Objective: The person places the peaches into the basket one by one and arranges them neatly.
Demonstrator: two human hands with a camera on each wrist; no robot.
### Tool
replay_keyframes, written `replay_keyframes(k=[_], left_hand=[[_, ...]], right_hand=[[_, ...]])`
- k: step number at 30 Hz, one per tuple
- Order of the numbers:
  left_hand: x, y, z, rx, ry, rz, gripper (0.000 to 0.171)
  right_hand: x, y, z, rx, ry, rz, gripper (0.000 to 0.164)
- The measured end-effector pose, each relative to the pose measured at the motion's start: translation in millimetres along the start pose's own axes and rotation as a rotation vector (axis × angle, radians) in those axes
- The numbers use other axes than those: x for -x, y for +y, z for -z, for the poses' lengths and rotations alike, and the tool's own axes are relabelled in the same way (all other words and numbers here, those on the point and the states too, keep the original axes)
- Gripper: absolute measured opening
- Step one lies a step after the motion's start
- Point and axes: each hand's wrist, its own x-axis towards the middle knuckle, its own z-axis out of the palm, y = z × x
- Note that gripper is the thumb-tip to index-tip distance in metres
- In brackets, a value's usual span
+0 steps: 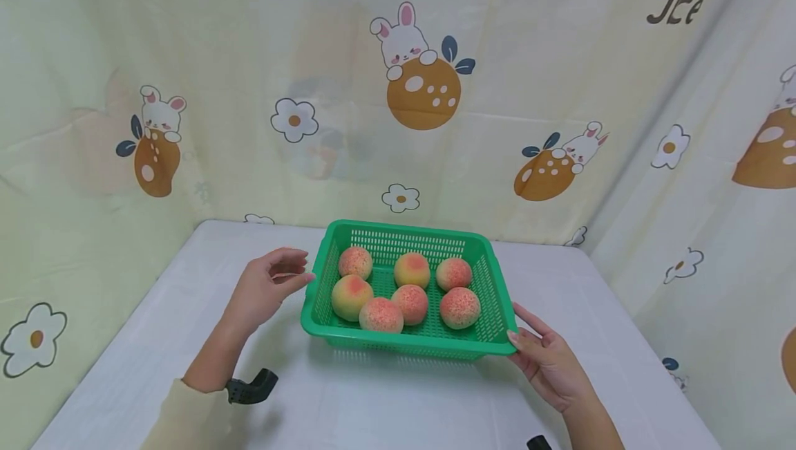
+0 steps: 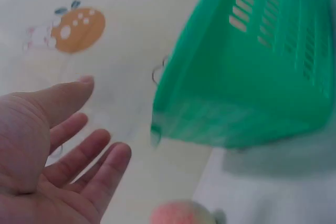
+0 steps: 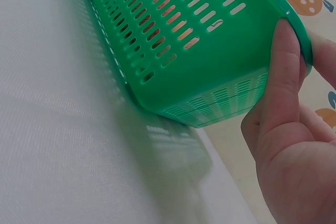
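Observation:
A green plastic basket (image 1: 410,346) with slotted walls holds several pink-and-yellow peaches (image 1: 459,308). At its front right corner, my right hand (image 1: 550,363) pinches the rim, thumb on top and fingers beneath. The right wrist view shows those fingers (image 3: 286,72) against the outer wall. My left hand (image 1: 264,287) is beside the left rim, its fingers loosely bent and holding nothing. A gap separates that hand (image 2: 73,150) from the basket (image 2: 252,87) in the left wrist view. Part of a pinkish round thing (image 2: 181,213) shows at that view's bottom edge.
A white-covered table (image 1: 398,408) lies under the basket. Behind it hangs a pale curtain (image 1: 336,42) printed with rabbits, oranges and flowers, and more curtain (image 1: 703,180) runs along the right. A black wrist device (image 1: 251,388) is on the left forearm.

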Motion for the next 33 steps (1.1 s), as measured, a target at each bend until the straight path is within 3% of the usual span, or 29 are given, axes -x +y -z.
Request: replay_keyframes(k=[8, 18, 27, 33], left_hand=[[-13.7, -36.4, 16.1, 0.004, 0.113, 0.072, 0.046], [-27.6, -66.6, 21.3, 0.04, 0.149, 0.086, 0.052], [-46.9, -87.0, 17.1, 0.053, 0.08, 0.064, 0.056], [-60.3, -96.7, 17.3, 0.021, -0.026, 0.118, 0.066]], right_hand=[[1, 0, -1, 0.007, 0.008, -0.01, 0.052], [1, -1, -1, 0.016, 0.01, -0.008, 0.052], [0, -1, -1, 0.03, 0.029, -0.014, 0.054], [1, -1, -2, 0.026, 0.026, -0.011, 0.053]])
